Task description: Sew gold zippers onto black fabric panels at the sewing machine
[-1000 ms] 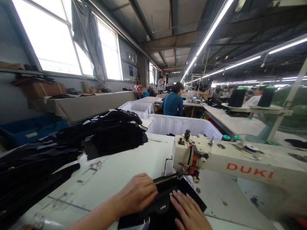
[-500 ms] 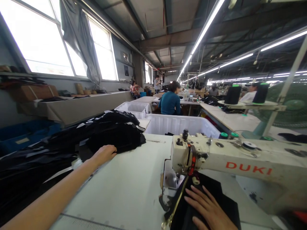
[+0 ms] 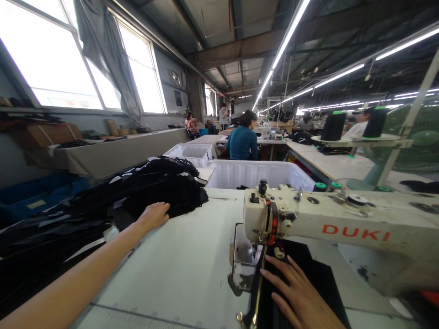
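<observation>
My left hand [image 3: 155, 216] reaches to the near edge of a pile of black fabric pieces [image 3: 171, 192] on the left of the table. Its fingers are curled together against the black fabric, their tips partly hidden. Flat with spread fingers, my right hand [image 3: 297, 288] rests on a black fabric piece [image 3: 325, 274] under the head of a sewing machine [image 3: 356, 228]. Along that piece's left side runs a gold zipper [image 3: 259, 288], with a gold metal pull at its lower end. The zipper's upper end lies beneath the machine head.
White plastic bins [image 3: 254, 173] stand behind the white sewing table [image 3: 178, 256]. Black thread cones [image 3: 334, 125] sit on a stand at right, near a green fan [image 3: 418, 141]. Ahead sits a person in a teal top [image 3: 242, 141]. A printed ruler [image 3: 137, 317] crosses the front edge.
The black piece and zipper have turned, so the zipper lies more upright and nearer my right hand. My right hand shifted slightly left. My left hand moved slightly along the pile's edge.
</observation>
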`<state>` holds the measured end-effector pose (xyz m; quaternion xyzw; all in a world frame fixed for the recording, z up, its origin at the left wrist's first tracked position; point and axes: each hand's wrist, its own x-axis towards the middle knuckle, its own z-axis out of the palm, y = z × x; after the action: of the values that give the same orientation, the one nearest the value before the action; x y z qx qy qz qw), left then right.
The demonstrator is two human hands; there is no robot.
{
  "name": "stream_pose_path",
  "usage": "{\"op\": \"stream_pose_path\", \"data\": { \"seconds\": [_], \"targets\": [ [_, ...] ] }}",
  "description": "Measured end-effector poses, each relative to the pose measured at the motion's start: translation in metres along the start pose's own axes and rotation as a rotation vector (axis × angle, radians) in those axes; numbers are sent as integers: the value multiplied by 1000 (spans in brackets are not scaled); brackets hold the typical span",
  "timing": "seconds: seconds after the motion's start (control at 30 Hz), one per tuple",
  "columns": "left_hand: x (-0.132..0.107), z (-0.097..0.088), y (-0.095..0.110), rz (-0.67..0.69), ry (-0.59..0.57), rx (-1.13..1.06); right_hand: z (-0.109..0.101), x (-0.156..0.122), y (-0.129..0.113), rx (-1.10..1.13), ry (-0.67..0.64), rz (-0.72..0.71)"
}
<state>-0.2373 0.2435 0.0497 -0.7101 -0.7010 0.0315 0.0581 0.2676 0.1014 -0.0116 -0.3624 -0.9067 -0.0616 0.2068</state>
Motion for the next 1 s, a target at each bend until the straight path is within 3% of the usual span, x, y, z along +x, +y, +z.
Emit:
{"op": "stream_pose_path", "data": {
  "seconds": [0.17,0.27,0.37,0.53,0.63,0.7,0.77,0.9,1.0],
  "targets": [
    [-4,-33,-17,-22,54,-32,-4,2,5,71,-109,6],
    [-18,-53,-10,-63,159,-30,-7,7,6,148,-116,35],
    [-48,-54,38,74,171,-78,-16,13,-3,217,-134,64],
    [-131,-25,170,505,-30,-318,-30,17,-27,259,-238,112],
    [-168,-15,227,660,-104,-582,-33,15,-34,248,-268,129],
    [-176,-16,246,704,-167,-713,-35,13,-35,246,-275,124],
    [-177,-21,252,733,-199,-744,-38,12,-35,245,-287,108],
    [-175,-27,248,761,-26,-690,-40,9,-34,240,-287,84],
    [-176,-15,246,744,85,-609,-39,7,-33,232,-277,75]
  ]
}}
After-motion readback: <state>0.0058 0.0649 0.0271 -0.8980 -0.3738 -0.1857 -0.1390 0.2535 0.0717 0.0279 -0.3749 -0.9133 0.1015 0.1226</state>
